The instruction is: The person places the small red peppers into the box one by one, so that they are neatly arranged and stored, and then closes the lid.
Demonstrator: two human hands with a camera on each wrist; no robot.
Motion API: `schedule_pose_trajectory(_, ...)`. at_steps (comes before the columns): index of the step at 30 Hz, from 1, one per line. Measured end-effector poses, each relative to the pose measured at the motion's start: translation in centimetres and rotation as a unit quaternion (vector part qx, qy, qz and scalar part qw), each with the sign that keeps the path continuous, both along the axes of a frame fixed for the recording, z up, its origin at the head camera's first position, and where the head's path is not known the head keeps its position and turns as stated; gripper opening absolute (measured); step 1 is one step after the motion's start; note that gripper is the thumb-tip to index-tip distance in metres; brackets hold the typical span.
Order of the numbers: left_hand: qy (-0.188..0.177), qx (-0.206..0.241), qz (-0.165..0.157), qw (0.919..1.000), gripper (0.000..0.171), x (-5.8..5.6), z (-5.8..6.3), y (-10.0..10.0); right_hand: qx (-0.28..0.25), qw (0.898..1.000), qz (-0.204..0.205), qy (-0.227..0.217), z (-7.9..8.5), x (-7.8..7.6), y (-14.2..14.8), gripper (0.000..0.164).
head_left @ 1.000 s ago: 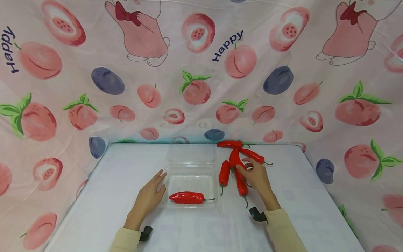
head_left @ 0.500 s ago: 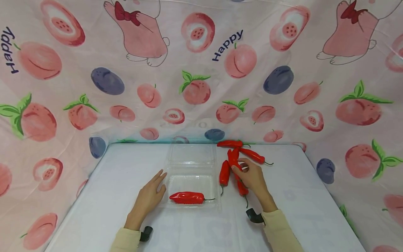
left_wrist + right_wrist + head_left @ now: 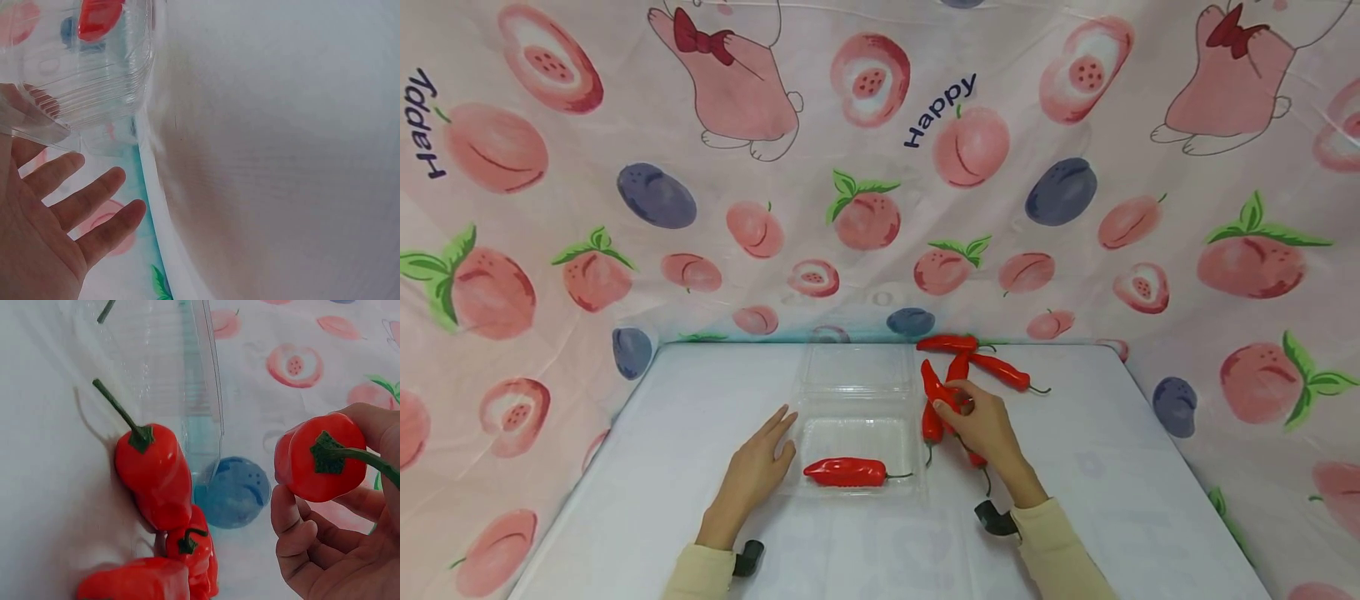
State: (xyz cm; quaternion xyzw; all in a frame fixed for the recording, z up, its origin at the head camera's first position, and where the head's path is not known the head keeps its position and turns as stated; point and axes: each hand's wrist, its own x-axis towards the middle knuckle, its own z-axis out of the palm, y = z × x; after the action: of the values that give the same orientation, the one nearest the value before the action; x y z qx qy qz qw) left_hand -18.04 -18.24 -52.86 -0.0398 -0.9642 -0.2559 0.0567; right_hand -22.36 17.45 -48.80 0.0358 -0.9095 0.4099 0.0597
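My right hand pinches a red chili pepper between thumb and fingers. In the right wrist view this held pepper shows its green stem end, raised off the table. My left hand lies with straight, spread fingers at the left side of a clear plastic clamshell box; in the left wrist view the box overlaps part of the thumb side. Whether the fingers touch it, I cannot tell. One red pepper rests crosswise in the box's near half.
Several more red peppers lie right of the box, among them one pointing right and one at the back edge. The box's open lid leans back. A fruit-print cloth hangs behind the white table.
My right hand has taken hold of a pepper from the pile and lifted it, shifting left toward the box. The left hand has stayed in place.
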Motion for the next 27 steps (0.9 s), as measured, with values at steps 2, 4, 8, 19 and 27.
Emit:
schedule_pose_trajectory(2, 0.000, 0.000, 0.000, 1.0000, 0.050, 0.0, 0.0, 0.0, -0.003, 1.000, 0.005, 0.002, 0.0, 0.1, -0.3, 0.039)
schedule_pose_trajectory(4, -0.001, 0.001, 0.001, 1.0000, 0.050, 0.0, 0.0, 0.0, -0.004, 1.000, 0.012, 0.006, 0.1, 0.2, -0.6, 0.039)
schedule_pose_trajectory(8, -0.001, 0.000, 0.002, 1.0000, 0.050, 0.0, -0.1, 0.0, -0.012, 1.000, 0.023, 0.008, 0.2, 0.2, -1.1, 0.038)
schedule_pose_trajectory(19, 0.003, 0.000, -0.005, 1.0000, 0.049, 0.1, 0.2, -0.1, -0.018, 0.998, 0.058, 0.008, 0.4, 0.5, -2.8, 0.042)
schedule_pose_trajectory(27, 0.002, -0.002, -0.004, 1.0000, 0.049, 0.0, 0.1, -0.1, 0.006, 0.998, 0.061, 0.000, 0.8, 1.0, -4.3, 0.040)
